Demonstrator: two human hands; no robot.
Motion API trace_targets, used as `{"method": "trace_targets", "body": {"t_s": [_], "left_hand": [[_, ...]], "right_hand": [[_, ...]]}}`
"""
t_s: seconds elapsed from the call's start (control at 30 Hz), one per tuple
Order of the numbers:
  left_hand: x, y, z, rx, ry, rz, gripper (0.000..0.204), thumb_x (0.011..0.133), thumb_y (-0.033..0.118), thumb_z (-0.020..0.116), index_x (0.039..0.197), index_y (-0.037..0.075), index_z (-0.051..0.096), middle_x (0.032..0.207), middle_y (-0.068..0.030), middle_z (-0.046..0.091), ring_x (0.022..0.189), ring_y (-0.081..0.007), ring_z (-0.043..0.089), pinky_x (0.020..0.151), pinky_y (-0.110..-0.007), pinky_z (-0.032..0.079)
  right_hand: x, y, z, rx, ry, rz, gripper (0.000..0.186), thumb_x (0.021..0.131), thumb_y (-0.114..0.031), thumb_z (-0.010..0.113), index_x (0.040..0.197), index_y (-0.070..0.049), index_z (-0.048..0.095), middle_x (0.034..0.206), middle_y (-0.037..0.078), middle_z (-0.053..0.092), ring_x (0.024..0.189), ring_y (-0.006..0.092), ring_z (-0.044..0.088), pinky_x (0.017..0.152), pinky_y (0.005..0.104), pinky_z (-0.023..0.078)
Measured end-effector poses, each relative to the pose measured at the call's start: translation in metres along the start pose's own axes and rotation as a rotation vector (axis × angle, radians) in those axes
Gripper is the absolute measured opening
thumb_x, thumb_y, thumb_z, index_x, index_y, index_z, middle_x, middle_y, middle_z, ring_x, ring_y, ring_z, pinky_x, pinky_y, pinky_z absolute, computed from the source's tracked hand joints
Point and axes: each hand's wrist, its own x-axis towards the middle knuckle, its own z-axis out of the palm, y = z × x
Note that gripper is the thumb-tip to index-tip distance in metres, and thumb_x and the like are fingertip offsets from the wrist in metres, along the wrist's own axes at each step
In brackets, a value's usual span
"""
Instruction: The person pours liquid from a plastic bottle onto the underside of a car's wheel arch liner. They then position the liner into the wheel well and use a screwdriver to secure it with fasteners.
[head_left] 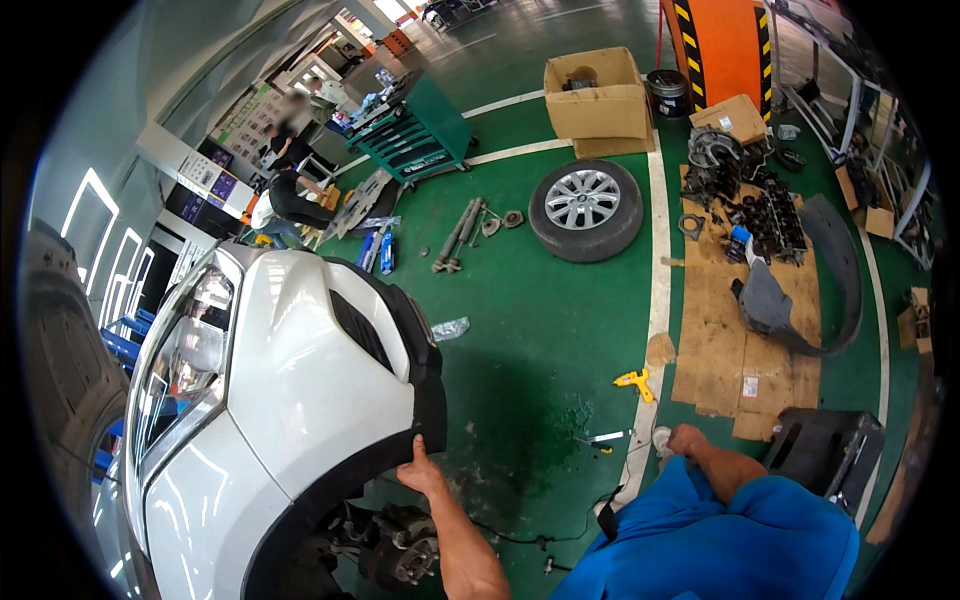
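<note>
My left hand (422,474) is at the black wheel arch trim (385,456) of a white car (300,370). Its thumb presses on the trim's face, and the other fingers curl at the edge, partly hidden. Below it, the wheel is off and a brake disc with its hub (405,562) is exposed. My right hand (686,440) hangs beside my blue shirt with its fingers curled in; whatever it may hold is hidden. A yellow glue gun (634,384) and a screwdriver-like tool with a pale shaft (606,437) lie on the floor near that hand.
A wheel with a tyre (586,211) lies flat ahead, before a cardboard box (598,105). Engine parts and a dark curved liner (835,270) rest on cardboard (705,365) at right. A green tool cabinet (415,135) stands far off, with people beyond it. A cable (510,540) crosses the floor.
</note>
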Motion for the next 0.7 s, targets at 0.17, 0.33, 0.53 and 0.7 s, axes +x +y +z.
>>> {"method": "trace_targets", "body": {"t_s": [0.17, 0.33, 0.53, 0.7], "left_hand": [[0.004, -0.012, 0.001, -0.095, 0.005, 0.045, 0.050, 0.071, 0.027, 0.088, 0.076, -0.017, 0.064, 0.075, -0.0185, 0.068, 0.063, -0.0228, 0.058, 0.064, -0.041, 0.049], [0.000, -0.001, -0.003, -0.043, -0.046, -0.048, 0.045, 0.073, 0.023, 0.086, 0.079, -0.017, 0.064, 0.077, -0.0176, 0.068, 0.064, -0.0221, 0.058, 0.065, -0.040, 0.049], [-0.002, 0.006, 0.000, -0.160, -0.048, 0.022, 0.041, 0.075, 0.018, 0.084, 0.082, -0.017, 0.065, 0.077, -0.0158, 0.069, 0.065, -0.0213, 0.059, 0.065, -0.039, 0.048], [0.002, -0.006, -0.001, -0.101, -0.042, 0.032, 0.039, 0.075, 0.018, 0.084, 0.082, -0.016, 0.066, 0.076, -0.0154, 0.069, 0.065, -0.0208, 0.059, 0.065, -0.039, 0.049]], "right_hand": [[-0.003, -0.006, -0.006, -0.026, -0.008, -0.002, 0.033, 0.083, -0.028, 0.057, 0.107, -0.011, 0.072, 0.120, 0.014, 0.065, 0.112, 0.0333, 0.061, 0.094, 0.0423, 0.050], [-0.013, -0.011, -0.012, -0.017, 0.005, -0.022, 0.034, 0.083, -0.029, 0.057, 0.107, -0.012, 0.072, 0.120, 0.014, 0.065, 0.112, 0.0335, 0.061, 0.094, 0.0426, 0.050], [-0.002, -0.002, -0.005, 0.013, 0.053, -0.040, 0.033, 0.076, -0.031, 0.066, 0.101, -0.012, 0.074, 0.109, 0.016, 0.069, 0.104, 0.0342, 0.064, 0.091, 0.0407, 0.051], [-0.005, -0.003, -0.008, -0.025, 0.033, -0.031, 0.034, 0.080, -0.028, 0.062, 0.107, -0.011, 0.072, 0.117, 0.014, 0.067, 0.108, 0.0327, 0.063, 0.093, 0.0416, 0.051]]}}
